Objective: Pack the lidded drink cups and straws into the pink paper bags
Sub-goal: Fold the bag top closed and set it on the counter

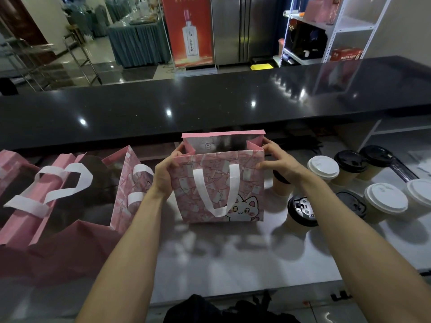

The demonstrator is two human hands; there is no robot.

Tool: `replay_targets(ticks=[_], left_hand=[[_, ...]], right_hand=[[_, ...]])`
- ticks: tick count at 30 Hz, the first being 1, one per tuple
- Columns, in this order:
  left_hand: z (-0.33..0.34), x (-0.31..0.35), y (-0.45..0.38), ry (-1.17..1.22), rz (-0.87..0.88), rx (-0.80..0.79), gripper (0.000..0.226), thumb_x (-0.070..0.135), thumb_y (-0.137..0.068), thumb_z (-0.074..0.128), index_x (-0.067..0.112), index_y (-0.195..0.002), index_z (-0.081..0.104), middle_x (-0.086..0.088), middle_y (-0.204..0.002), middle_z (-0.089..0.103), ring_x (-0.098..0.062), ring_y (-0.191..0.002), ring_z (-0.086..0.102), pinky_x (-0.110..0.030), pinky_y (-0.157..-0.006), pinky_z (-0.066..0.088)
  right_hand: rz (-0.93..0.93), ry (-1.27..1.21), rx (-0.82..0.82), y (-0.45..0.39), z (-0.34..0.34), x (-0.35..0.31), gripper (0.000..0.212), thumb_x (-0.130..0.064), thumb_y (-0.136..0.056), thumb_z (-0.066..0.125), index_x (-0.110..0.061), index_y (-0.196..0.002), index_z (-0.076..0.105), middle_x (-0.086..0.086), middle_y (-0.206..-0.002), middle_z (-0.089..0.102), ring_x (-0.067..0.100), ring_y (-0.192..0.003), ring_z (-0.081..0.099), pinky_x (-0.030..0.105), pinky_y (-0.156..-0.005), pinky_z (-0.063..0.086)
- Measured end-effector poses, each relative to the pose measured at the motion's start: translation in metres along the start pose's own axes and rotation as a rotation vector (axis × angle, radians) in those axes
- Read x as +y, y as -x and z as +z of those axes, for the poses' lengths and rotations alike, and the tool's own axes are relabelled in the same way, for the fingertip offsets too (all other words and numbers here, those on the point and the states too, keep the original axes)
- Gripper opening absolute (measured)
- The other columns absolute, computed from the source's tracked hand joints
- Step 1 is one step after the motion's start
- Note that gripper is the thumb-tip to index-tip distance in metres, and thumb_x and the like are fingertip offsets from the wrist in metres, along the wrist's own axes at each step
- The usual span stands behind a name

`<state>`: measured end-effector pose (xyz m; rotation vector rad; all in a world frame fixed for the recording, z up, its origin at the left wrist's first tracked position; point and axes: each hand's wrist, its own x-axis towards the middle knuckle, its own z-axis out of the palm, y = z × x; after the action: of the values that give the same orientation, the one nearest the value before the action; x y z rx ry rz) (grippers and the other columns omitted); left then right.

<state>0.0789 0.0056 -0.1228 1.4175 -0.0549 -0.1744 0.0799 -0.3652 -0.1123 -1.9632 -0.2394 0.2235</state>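
On the white worktop [245,264]: a pink paper bag [219,183] stands upright at the middle, mouth open, just below the edge of the black counter [210,106].
Bag front: printed with a cartoon cat [245,207] at the lower right; a white handle [215,190] hangs down in a loop over the near face.
Left hand [165,176]: grips the bag's left top corner, fingers curled round the rim and side fold.
Right hand [277,163]: grips the right top corner, thumb on the near face, fingertips reaching over the side gusset.
Left of the bag: more pink bags [70,190] stand close together with white handles; the nearest one is just beside the left forearm.
Right of the bag: lidded paper cups grouped on the worktop; a black-lidded cup [302,212] stands nearest, white-lidded cups [386,199] and further black-lidded ones sit behind and beside it.
Half-hidden cup [281,185]: stands under the right wrist, close to the bag's right side; contact cannot be told.
Straws: none can be made out.
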Motion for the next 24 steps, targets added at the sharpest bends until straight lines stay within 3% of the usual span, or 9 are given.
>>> replay_targets(ticks=[3,5,7,8,11,15,18,21,24], left_hand=[[-0.005,0.001,0.0,-0.158,0.05,0.023,0.044,0.032,-0.075,0.063,0.004,-0.107,0.072,-0.012,-0.159,0.053,-0.042,-0.139,0.056,-0.056,-0.106,0.051],[-0.008,0.003,-0.001,-0.283,0.09,0.066,0.048,0.04,-0.07,0.068,0.004,-0.101,0.073,-0.009,-0.153,0.057,-0.038,-0.138,0.057,-0.056,-0.11,0.052],[-0.013,0.002,0.003,-0.387,0.107,0.088,0.058,0.05,-0.068,0.074,0.009,-0.108,0.074,-0.009,-0.149,0.058,-0.036,-0.134,0.06,-0.051,-0.104,0.057],[-0.017,-0.001,0.007,-0.425,0.099,0.094,0.063,0.056,-0.069,0.078,0.015,-0.116,0.073,-0.008,-0.147,0.058,-0.034,-0.131,0.062,-0.045,-0.098,0.06],[-0.028,-0.014,0.02,-0.46,0.003,0.033,0.078,0.072,-0.065,0.092,0.038,-0.131,0.067,-0.003,-0.141,0.064,-0.028,-0.125,0.069,-0.042,-0.095,0.063],[-0.027,-0.019,0.025,-0.426,-0.059,-0.139,0.075,0.056,-0.083,0.089,0.061,-0.149,0.055,0.007,-0.14,0.074,-0.02,-0.129,0.072,-0.045,-0.103,0.061],[-0.029,-0.015,0.028,-0.457,-0.043,-0.165,0.069,0.05,-0.087,0.083,0.053,-0.151,0.057,0.004,-0.139,0.075,-0.022,-0.129,0.071,-0.051,-0.108,0.058],[-0.034,-0.01,0.028,-0.418,0.004,-0.093,0.053,0.041,-0.08,0.076,0.036,-0.132,0.071,-0.005,-0.127,0.077,-0.028,-0.12,0.072,-0.052,-0.107,0.055],[-0.029,-0.003,0.025,-0.396,0.006,-0.055,0.048,0.038,-0.076,0.073,0.022,-0.121,0.072,-0.004,-0.113,0.077,-0.024,-0.108,0.072,-0.047,-0.099,0.055]], right_hand=[[-0.008,0.011,0.01,0.002,-0.002,-0.002,0.062,-0.055,-0.062,0.085,-0.031,-0.117,0.07,-0.017,-0.167,0.036,0.017,-0.147,0.044,0.057,-0.126,0.032],[0.041,0.096,0.035,0.008,0.0,-0.003,0.079,-0.067,-0.057,0.089,-0.034,-0.126,0.067,-0.015,-0.163,0.038,0.016,-0.144,0.046,0.055,-0.124,0.037],[0.105,0.232,0.065,0.019,0.004,0.001,0.104,-0.085,-0.046,0.089,-0.033,-0.132,0.064,-0.012,-0.147,0.053,0.012,-0.13,0.058,0.046,-0.114,0.049],[0.125,0.275,0.08,0.024,0.007,0.005,0.105,-0.09,-0.042,0.088,-0.033,-0.128,0.066,-0.013,-0.134,0.063,0.008,-0.117,0.065,0.041,-0.106,0.055],[0.167,0.33,0.063,0.037,0.016,0.012,0.082,-0.091,-0.053,0.085,-0.035,-0.113,0.074,-0.017,-0.099,0.079,-0.001,-0.089,0.075,0.031,-0.084,0.062],[0.183,0.258,-0.065,0.038,0.027,0.011,0.052,-0.08,-0.076,0.078,-0.038,-0.105,0.08,-0.024,-0.096,0.081,-0.006,-0.088,0.075,0.031,-0.087,0.059],[0.165,0.259,-0.12,0.04,0.023,0.011,0.043,-0.08,-0.078,0.078,-0.044,-0.103,0.081,-0.023,-0.1,0.081,-0.003,-0.092,0.076,0.034,-0.091,0.06],[0.086,0.154,-0.097,0.04,0.014,0.011,0.046,-0.07,-0.078,0.086,-0.044,-0.116,0.08,-0.015,-0.11,0.082,0.007,-0.105,0.077,0.044,-0.102,0.06],[0.064,0.021,-0.092,0.034,0.015,0.009,0.042,-0.053,-0.083,0.09,-0.039,-0.12,0.079,-0.01,-0.116,0.081,0.011,-0.111,0.077,0.047,-0.106,0.059]])
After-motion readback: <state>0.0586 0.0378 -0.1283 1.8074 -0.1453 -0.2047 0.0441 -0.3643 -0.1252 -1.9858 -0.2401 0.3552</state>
